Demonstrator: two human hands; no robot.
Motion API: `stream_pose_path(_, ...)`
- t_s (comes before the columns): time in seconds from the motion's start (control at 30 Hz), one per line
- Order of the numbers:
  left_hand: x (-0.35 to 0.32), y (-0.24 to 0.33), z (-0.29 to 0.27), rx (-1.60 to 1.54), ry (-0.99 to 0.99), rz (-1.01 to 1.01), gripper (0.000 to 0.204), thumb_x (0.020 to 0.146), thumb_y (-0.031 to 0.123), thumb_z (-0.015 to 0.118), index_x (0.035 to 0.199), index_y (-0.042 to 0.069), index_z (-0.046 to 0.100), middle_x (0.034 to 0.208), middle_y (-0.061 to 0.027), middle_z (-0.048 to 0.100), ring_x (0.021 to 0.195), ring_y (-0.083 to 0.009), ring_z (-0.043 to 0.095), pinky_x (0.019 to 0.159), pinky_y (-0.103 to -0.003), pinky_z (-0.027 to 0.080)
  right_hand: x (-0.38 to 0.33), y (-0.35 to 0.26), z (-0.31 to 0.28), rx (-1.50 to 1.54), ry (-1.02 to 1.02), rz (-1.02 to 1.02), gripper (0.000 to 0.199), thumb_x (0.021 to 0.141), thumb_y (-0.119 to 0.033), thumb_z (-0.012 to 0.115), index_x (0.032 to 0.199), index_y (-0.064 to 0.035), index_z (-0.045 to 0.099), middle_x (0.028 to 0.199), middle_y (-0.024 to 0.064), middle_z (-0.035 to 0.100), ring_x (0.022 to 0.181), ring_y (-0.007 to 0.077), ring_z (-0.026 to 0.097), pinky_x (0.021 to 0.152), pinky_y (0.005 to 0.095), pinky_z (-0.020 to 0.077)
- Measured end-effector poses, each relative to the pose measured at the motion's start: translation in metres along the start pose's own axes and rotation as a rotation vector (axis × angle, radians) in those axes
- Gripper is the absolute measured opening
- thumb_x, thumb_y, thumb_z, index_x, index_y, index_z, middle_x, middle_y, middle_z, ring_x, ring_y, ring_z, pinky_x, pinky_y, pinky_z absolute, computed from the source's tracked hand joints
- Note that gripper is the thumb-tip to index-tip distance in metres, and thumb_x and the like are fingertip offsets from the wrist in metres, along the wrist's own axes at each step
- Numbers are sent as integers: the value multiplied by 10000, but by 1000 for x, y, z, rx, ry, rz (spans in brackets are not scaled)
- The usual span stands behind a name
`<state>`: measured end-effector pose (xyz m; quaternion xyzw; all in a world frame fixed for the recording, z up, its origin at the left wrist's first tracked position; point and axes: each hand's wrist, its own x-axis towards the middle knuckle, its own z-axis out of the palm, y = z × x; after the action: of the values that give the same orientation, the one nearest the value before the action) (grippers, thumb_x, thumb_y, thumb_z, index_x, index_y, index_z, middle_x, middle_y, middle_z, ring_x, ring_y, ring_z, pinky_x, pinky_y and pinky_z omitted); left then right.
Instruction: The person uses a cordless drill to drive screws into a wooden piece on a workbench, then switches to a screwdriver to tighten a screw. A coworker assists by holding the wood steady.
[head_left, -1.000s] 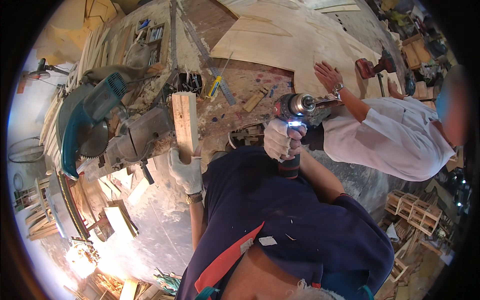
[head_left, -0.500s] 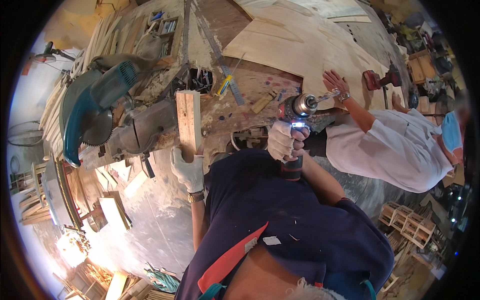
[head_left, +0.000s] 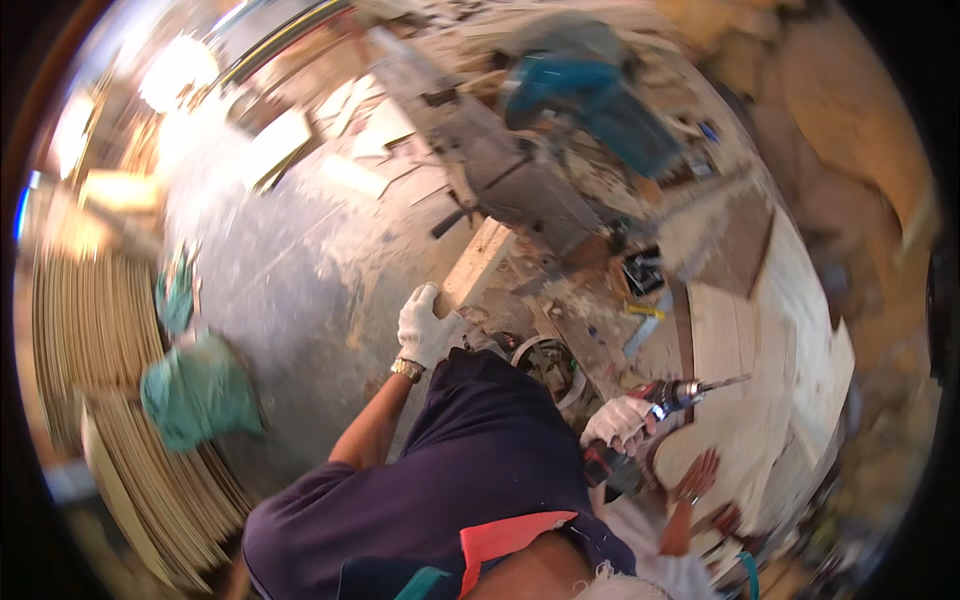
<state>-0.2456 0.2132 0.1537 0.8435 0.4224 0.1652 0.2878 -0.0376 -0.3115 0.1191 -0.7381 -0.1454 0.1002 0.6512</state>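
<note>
Navy cloth of the shirt (head_left: 500, 425) nearest, creased and soft, with a coral-red collar strip (head_left: 510, 533). Just beyond, grasps with the left hand (head_left: 424, 328), in a white knit glove, the near end of a pale, square-edged wood block (head_left: 480, 262), slanting up and to the right. Wears a metal-linked watch (head_left: 406, 369) on the same wrist. Clenches with the right hand (head_left: 617, 422), also gloved, the handle of a red-and-black drill (head_left: 672, 397), with its slim metal bit (head_left: 725, 383) pointing right across smooth, thin plywood (head_left: 740, 335). Near the drill, a co-worker's bare hand (head_left: 699, 475), fingers spread. Farther on, a rough bench (head_left: 570, 310) with scraps and a yellow screwdriver (head_left: 647, 312). Past the block's far end, the grey metal base of a blurred teal saw (head_left: 600, 105); cannot tell whether touching. Leftward, scuffed grey floor (head_left: 300, 310), a crumpled green bundle (head_left: 200, 390) beside stacked boards (head_left: 95, 335). Farthest, a glaring light (head_left: 180, 72).
</note>
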Motion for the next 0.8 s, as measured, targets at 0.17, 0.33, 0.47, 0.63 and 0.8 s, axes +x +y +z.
stream_pose_path(0.17, -33, -93, -5, 20, -6, -596, 603, 771, 515, 832, 1082, 11, 716, 1024, -200, 727, 955, -373, 716, 837, -449, 550, -22, 104, -159, -1576, -38, -324, 218, 1029, -206, 528, 1189, -69, 583, 1204, 78, 608, 1090, 244, 539, 954, 460, 394)
stream_pose_path(0.33, -104, -181, 15, -169, -3, -1075, 532, 802, 535, 811, 931, 19, 772, 805, -125, 759, 765, -250, 745, 706, -396, 551, -59, 148, -262, -1956, -73, -371, 282, 1058, -214, 479, 1288, -77, 568, 1369, 99, 610, 1296, 275, 540, 1118, 498, 371)
stream_pose_path(0.47, -121, -212, 41, -234, 122, -1215, 643, 737, 599, 818, 878, -27, 784, 771, -163, 749, 739, -273, 744, 702, -423, 552, -87, 135, -267, -1994, -86, -263, 357, 1073, -212, 449, 1393, -81, 533, 1553, 107, 508, 1485, 293, 425, 1240, 505, 320)
stream_pose_path(0.63, -12, -222, 21, -236, 182, -852, 479, 835, 486, 776, 864, 7, 763, 711, -97, 706, 650, -188, 659, 630, -399, 509, -97, 122, -267, -1510, -61, 105, 454, 1071, -195, 409, 1499, -52, 457, 1669, 127, 395, 1586, 335, 281, 1296, 480, 229)
stream_pose_path(0.8, 221, -168, -14, -211, 84, -162, 486, 967, 503, 630, 1018, 36, 756, 849, -108, 726, 814, -235, 689, 721, -406, 511, -93, 63, -211, -1436, -94, -315, 364, 1075, -198, 392, 1403, -72, 482, 1543, 125, 406, 1458, 273, 333, 1236, 440, 256)
